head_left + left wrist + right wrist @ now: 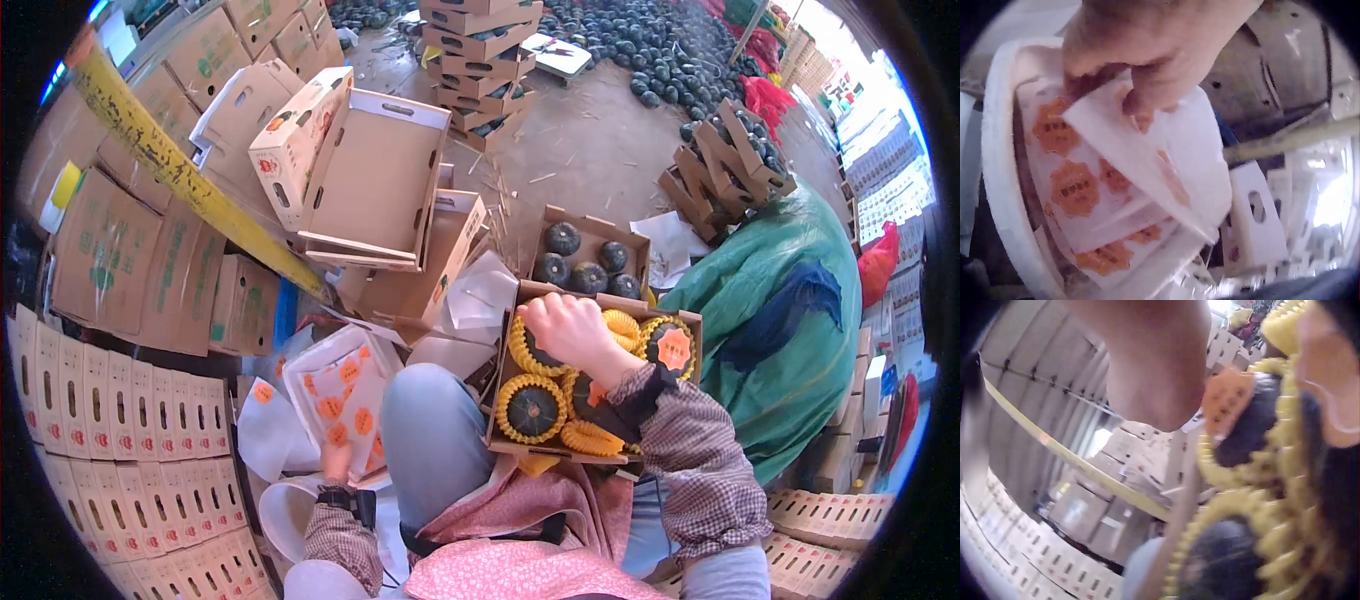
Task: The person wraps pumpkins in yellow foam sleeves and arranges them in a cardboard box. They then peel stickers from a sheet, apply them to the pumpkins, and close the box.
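In the left wrist view my left hand [1154,50] pinches a white backing sheet [1129,150] with orange scalloped stickers, its corner folded over. Beneath it, more sticker sheets [1072,187] lie in a white foam box [1000,150]. My right hand [575,335] is over the upper left squash in a cardboard tray [697,330], fingers bent down. At its fingertips in the right wrist view is an orange sticker [1229,400], against a dark squash [1244,440] in a yellow foam net. A neighbouring squash [532,410] shows no sticker; another carries an orange sticker [673,348].
Behind the tray stands a second box [600,222] of bare squashes. Empty cartons [375,170] are stacked ahead on the left, beside a slanting yellow pole [180,170]. A green tarp [790,330] bulges at the right. Folded cartons [130,420] line the left side.
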Action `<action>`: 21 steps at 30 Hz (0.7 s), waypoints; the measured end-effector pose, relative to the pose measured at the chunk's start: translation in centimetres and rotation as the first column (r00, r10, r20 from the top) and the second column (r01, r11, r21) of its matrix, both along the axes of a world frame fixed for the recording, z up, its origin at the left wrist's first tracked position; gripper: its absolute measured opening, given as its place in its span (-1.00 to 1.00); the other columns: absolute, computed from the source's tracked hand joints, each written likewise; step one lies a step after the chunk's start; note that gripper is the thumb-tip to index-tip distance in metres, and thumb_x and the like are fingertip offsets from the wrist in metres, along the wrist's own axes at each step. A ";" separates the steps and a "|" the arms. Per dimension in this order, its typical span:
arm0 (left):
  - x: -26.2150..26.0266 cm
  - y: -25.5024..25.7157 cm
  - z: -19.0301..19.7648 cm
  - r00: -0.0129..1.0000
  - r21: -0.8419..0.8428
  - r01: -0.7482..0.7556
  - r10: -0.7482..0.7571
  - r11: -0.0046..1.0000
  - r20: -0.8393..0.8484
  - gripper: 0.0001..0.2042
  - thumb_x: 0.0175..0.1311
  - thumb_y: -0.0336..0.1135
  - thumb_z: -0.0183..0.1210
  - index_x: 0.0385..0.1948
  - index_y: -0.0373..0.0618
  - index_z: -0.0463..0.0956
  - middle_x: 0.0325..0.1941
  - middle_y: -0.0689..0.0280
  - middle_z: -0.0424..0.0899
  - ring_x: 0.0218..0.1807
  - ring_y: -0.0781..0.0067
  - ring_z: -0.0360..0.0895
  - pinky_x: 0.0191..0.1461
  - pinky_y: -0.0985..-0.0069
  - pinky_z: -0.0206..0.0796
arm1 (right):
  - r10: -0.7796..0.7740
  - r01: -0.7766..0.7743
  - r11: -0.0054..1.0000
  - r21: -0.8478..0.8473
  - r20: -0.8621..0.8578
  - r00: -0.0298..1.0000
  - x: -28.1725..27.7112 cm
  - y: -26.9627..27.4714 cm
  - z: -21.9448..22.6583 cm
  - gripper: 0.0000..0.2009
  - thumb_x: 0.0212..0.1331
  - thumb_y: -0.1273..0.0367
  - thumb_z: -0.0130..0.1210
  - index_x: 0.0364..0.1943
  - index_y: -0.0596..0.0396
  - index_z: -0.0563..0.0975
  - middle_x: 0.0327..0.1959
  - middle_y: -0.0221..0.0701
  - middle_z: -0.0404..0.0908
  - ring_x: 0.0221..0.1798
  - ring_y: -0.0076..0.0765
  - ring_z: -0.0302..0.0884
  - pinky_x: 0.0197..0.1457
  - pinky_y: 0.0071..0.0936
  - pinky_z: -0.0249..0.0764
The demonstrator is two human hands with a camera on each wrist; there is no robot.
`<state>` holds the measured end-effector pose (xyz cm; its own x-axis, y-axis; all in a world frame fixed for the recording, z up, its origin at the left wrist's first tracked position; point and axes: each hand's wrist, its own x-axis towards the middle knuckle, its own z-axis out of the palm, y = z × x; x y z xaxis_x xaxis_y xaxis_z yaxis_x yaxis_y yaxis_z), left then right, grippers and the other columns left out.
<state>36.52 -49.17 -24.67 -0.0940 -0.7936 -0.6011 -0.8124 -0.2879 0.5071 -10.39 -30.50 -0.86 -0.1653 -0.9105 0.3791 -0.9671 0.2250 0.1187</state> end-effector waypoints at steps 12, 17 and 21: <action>-25.8 -11.2 23.1 0.716 -0.745 0.660 -0.383 0.098 0.584 -0.28 0.07 -0.08 0.27 0.34 0.23 0.20 0.45 0.07 0.06 0.51 -0.05 -0.12 0.33 -0.41 -0.23 | 0.261 -0.250 0.952 0.175 -0.046 0.964 0.4 1.5 1.8 -0.75 0.16 0.18 0.10 -0.37 0.05 0.42 -0.49 -0.36 0.51 -0.47 -0.24 0.57 -0.54 -0.30 0.41; -32.2 -15.3 21.8 0.467 -0.498 0.867 -0.370 0.013 0.803 -0.75 0.25 -0.20 0.05 -0.08 0.15 0.59 0.41 0.19 0.18 0.52 0.13 -0.08 0.42 -0.37 -0.47 | 0.141 -0.199 0.976 0.087 0.439 0.887 1.0 4.0 10.5 -0.63 0.19 0.08 0.12 -0.16 0.10 0.44 -0.42 -0.31 0.51 -0.43 -0.16 0.58 -0.45 -0.31 0.47; -32.5 -18.3 20.6 0.448 -0.526 0.849 -0.464 -0.048 0.764 -0.83 0.09 -0.21 0.20 -0.25 0.17 0.58 0.14 0.32 0.43 0.37 0.30 0.18 0.41 -0.36 -0.40 | -0.014 0.014 1.000 0.004 0.317 0.948 -0.3 11.8 15.0 -0.56 -0.01 0.13 0.29 -0.13 0.11 0.50 -0.37 -0.32 0.58 -0.39 -0.19 0.57 -0.35 -0.31 0.46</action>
